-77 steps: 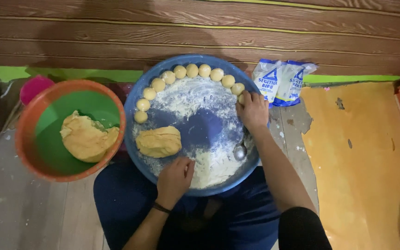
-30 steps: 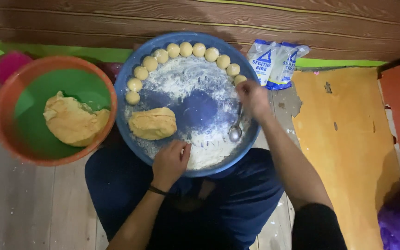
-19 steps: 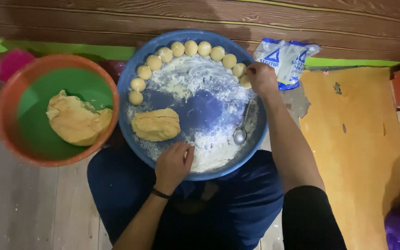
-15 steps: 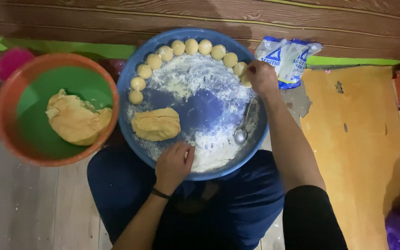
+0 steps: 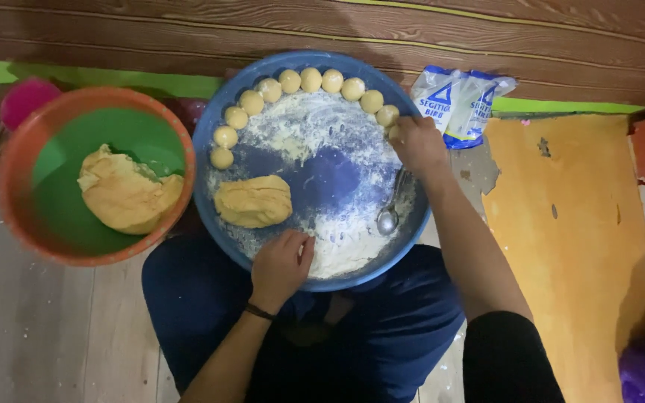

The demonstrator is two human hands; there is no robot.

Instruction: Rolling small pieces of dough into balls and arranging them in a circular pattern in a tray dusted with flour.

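At the near rim of the blue tray [image 5: 222, 224], the left hand [image 5: 281, 265] rests curled on flour, holding nothing visible. A dough lump [image 5: 253, 201] lies left of centre. At the far right rim, the right hand [image 5: 416, 145] pinches a dough ball [image 5: 395, 133], ending the row.

A thin dark band [image 5: 260, 311] circles the left wrist; a black sleeve [image 5: 509, 358] covers the right upper arm; dark blue, possibly trousers [image 5: 382, 336].

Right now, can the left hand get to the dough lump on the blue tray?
Probably yes: the left hand rests at the tray's near rim, and only floured tray lies between it and the dough lump.
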